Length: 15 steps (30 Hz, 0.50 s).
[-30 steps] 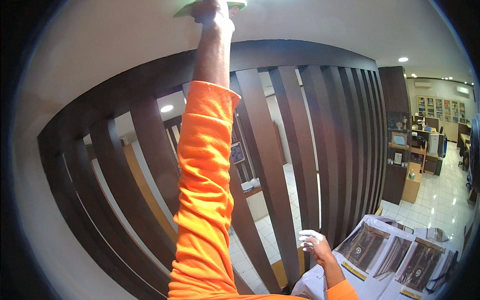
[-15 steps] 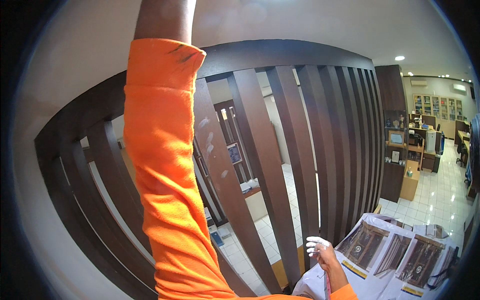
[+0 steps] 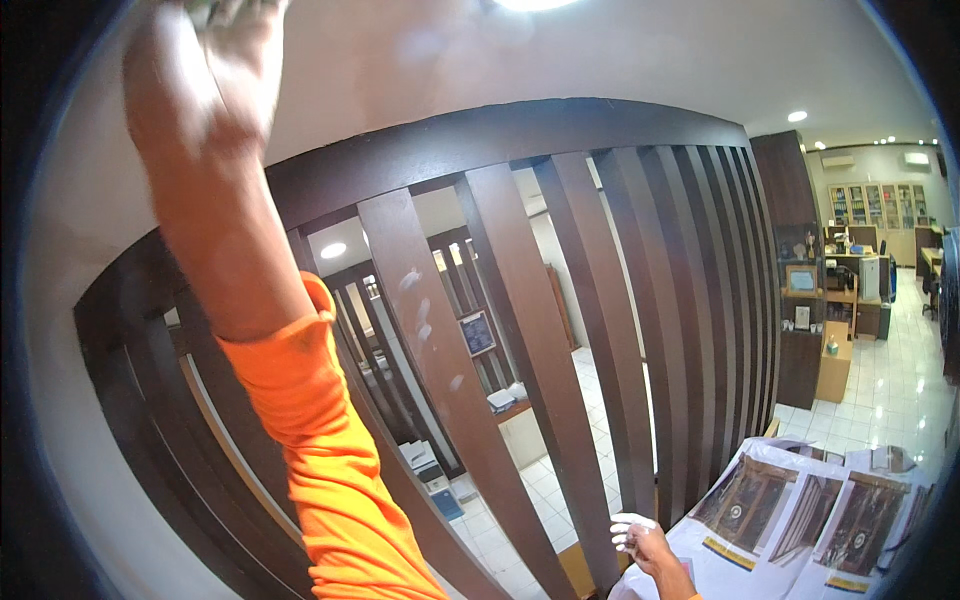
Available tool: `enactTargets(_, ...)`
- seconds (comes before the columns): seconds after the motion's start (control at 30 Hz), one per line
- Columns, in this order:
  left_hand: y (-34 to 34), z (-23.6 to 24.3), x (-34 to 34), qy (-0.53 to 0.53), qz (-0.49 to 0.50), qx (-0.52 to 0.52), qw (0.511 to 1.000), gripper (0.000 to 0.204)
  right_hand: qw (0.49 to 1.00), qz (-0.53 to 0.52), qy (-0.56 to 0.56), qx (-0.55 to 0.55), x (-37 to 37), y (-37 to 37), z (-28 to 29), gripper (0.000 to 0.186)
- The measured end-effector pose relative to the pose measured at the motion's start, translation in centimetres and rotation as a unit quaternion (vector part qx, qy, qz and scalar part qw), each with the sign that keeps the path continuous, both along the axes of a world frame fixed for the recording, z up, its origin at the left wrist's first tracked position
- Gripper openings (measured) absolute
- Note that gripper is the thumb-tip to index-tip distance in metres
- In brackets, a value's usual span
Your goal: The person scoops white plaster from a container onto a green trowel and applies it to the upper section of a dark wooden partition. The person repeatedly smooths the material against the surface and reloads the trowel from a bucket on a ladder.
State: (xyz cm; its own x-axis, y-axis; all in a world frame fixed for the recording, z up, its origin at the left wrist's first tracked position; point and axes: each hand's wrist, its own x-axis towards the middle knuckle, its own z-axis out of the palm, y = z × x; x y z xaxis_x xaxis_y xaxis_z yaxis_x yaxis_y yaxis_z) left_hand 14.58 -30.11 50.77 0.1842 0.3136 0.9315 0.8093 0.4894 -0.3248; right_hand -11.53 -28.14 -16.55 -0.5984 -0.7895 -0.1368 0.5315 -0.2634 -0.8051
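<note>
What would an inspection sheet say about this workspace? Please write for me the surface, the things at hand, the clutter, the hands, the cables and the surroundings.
Surface: smooth, whitish ceiling overhead.
Things at hand: dark-brown slatted wooden partition, with pale smears on one slat.
Clutter: large white sheet printed with brown pictures, lower right.
Hands: bare left hand raised, cut off by the upper edge, so its hold cannot be told; bare, partly white-coated right hand loosely open, holding nothing visible.
Cables: nothing clearly seen.
Surroundings: dark-brown display cabinet, shiny white tiled floor, round ceiling light.
</note>
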Motion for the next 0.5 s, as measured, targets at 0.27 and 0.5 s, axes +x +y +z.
enactTargets(0.27, -13.9, -5.5, -12.9, -0.047, -0.048, 0.333, 0.941, 0.040, 1.000, 0.007, 0.010, -0.022, 0.2, 0.5, -1.1, 0.039)
enactTargets(0.5, -23.4, -2.7, -18.6, -0.072, -0.094, 0.427, 0.896, 0.034, 0.999, -0.046, -0.012, -0.002, 0.6, 2.8, -1.1, 0.039)
